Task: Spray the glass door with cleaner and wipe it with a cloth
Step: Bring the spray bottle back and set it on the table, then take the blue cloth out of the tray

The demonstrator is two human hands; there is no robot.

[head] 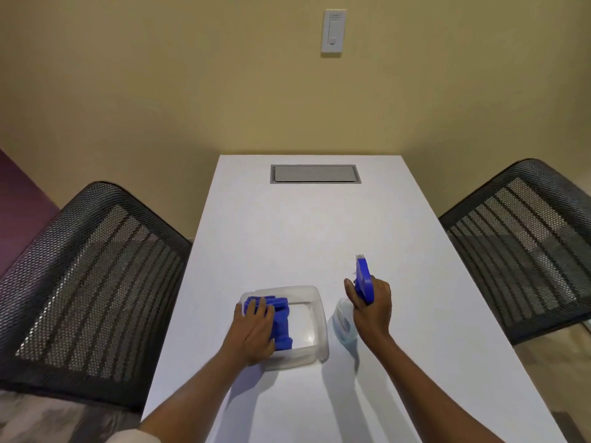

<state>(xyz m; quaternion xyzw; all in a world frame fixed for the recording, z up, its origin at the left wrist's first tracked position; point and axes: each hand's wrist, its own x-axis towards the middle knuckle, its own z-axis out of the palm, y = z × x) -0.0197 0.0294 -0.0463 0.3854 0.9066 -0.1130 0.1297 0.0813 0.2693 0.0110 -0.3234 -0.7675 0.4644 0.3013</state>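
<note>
A blue cloth (281, 324) lies folded inside a clear plastic tub (315, 318) on the white table (303, 238). My left hand (256, 330) rests on the cloth's left part, fingers laid over it. To the right, my right hand (372, 310) is wrapped around the neck of a clear spray bottle (343, 319) with a blue trigger head (364, 281); the nozzle points away from me. The bottle stands on the table just right of the tub. No glass door is in view.
Two black mesh office chairs flank the table, one at the left (92, 282) and one at the right (524, 247). A grey cable hatch (315, 174) is set in the table's far end. A beige wall with a white switch (333, 32) stands behind.
</note>
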